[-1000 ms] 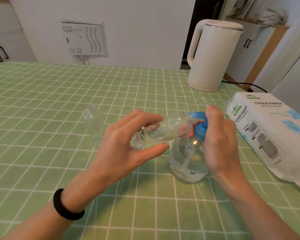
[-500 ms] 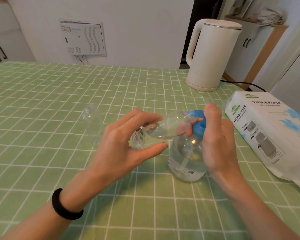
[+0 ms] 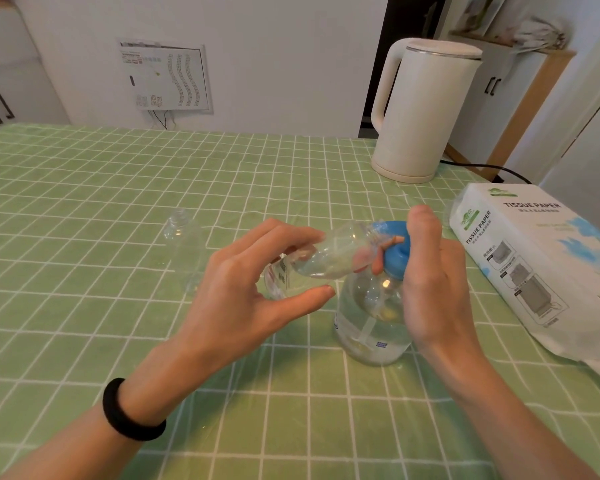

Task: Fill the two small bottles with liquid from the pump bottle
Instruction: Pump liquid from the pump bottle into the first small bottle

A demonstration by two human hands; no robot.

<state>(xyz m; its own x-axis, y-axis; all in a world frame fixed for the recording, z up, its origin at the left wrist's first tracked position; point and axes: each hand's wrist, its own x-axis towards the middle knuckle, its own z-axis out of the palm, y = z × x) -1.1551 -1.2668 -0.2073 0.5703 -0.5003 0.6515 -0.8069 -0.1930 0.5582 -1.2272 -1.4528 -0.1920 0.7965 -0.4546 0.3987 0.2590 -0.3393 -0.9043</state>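
While your left hand (image 3: pixel 243 289) pinches the tilted small bottle (image 3: pixel 329 254) between thumb and fingers, its long axis lies almost level, with the mouth pointing right at the nozzle (image 3: pixel 392 241) of the pump bottle (image 3: pixel 371 317) standing just beside. Your right hand (image 3: pixel 430 282) curls round the blue pump head (image 3: pixel 395 244). The second small bottle (image 3: pixel 182 251) stands upright, well apart to the left. Where nozzle meets mouth is partly hidden, and the clear liquid levels are hard to read.
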